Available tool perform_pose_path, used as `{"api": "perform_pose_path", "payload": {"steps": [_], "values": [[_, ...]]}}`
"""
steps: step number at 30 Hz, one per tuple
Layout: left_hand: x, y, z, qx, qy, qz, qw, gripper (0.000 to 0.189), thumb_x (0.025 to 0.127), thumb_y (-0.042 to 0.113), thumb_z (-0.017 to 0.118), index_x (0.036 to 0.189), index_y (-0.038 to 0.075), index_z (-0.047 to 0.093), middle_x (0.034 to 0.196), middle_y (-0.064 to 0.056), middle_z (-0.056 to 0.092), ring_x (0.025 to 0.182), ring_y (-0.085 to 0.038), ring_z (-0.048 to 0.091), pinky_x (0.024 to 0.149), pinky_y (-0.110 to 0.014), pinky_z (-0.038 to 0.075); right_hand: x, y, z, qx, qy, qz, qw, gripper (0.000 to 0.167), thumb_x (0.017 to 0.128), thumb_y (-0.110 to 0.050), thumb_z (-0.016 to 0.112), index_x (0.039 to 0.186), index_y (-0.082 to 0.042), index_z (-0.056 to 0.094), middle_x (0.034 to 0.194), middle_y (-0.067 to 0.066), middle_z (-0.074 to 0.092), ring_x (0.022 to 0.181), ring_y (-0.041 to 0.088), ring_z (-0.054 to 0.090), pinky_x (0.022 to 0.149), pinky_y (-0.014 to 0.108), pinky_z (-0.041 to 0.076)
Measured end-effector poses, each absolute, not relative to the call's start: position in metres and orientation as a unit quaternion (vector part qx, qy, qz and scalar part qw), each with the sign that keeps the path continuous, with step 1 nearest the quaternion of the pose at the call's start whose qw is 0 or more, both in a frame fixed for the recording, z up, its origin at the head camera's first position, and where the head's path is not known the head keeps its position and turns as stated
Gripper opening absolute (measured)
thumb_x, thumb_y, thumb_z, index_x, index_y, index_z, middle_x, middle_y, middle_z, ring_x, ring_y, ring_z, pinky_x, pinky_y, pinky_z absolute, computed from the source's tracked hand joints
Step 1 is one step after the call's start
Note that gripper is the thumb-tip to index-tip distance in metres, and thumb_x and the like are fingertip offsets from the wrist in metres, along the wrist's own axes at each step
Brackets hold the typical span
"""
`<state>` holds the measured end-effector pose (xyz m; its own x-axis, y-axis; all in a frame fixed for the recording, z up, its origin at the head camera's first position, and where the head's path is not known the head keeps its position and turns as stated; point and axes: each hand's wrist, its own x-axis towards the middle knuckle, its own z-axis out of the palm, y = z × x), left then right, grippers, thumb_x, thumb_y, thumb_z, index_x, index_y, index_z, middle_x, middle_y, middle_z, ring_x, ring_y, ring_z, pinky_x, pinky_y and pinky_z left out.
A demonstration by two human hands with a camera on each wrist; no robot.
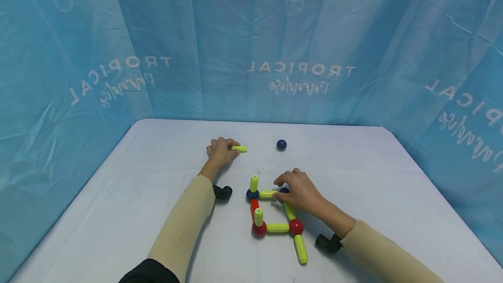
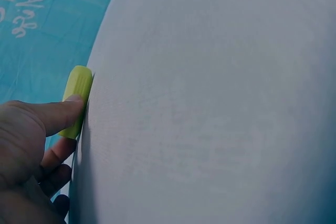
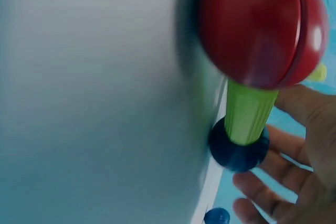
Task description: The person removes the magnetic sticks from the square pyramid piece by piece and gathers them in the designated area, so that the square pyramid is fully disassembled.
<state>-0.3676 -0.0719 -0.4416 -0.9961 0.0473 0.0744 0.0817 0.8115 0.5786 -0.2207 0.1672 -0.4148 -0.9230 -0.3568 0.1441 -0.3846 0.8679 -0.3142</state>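
Observation:
At the far left of the table my left hand (image 1: 222, 151) pinches a yellow-green magnetic rod (image 1: 242, 149) between thumb and fingers; the left wrist view shows the ridged rod (image 2: 79, 85) close over the cloth. My right hand (image 1: 300, 189) holds a dark blue ball (image 3: 239, 153) at the far right corner of a ball-and-rod frame, thumb and fingers around it. That frame is a square of yellow-green rods and one red rod (image 1: 254, 206), with another blue ball (image 1: 253, 194) and two red balls (image 1: 259, 230) at the other corners. Two short rods stand upright on the left corners.
A loose dark blue ball (image 1: 281, 144) lies near the table's back edge, right of my left hand. One yellow-green rod (image 1: 300, 249) juts toward me from the near right red ball (image 1: 296, 227). Blue printed curtains (image 1: 235, 34) surround the white table (image 1: 165, 143).

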Motion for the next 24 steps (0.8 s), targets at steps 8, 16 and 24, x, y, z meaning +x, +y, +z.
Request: {"api": "perform_pose_path", "payload": {"steps": [8,16,24], "values": [[-0.366,-0.070,-0.440,-0.038,-0.953,-0.298,0.029,0.028,0.087,0.029,0.066,0.115,0.024,0.067,0.112,-0.008,0.055,0.113,-0.029,0.040,0.099,-0.050,0.022,-0.235,0.154,-0.417,0.259,-0.939,0.223,-0.045,0.029,0.079,-0.031,0.075,0.106,-0.019,0.073,0.096,-0.009,0.072,0.084,0.008,0.047,0.070,0.025,0.037],[-0.352,-0.068,-0.428,-0.063,-0.939,-0.334,0.058,0.034,0.090,0.029,0.062,0.122,0.020,0.062,0.116,-0.009,0.056,0.117,-0.030,0.039,0.098,-0.051,0.025,-0.234,0.157,-0.419,0.203,-0.951,0.230,-0.032,0.022,0.076,-0.028,0.078,0.096,-0.019,0.075,0.086,-0.010,0.071,0.079,0.009,0.046,0.067,0.025,0.037],[-0.296,-0.066,-0.412,-0.176,-0.891,-0.418,-0.001,0.033,0.090,0.027,0.063,0.121,0.016,0.064,0.119,-0.007,0.060,0.120,-0.027,0.040,0.102,-0.054,0.029,-0.233,0.168,-0.425,0.186,-0.949,0.251,-0.031,0.021,0.075,-0.027,0.078,0.095,-0.020,0.075,0.088,-0.010,0.072,0.080,0.009,0.046,0.066,0.025,0.039]]}}
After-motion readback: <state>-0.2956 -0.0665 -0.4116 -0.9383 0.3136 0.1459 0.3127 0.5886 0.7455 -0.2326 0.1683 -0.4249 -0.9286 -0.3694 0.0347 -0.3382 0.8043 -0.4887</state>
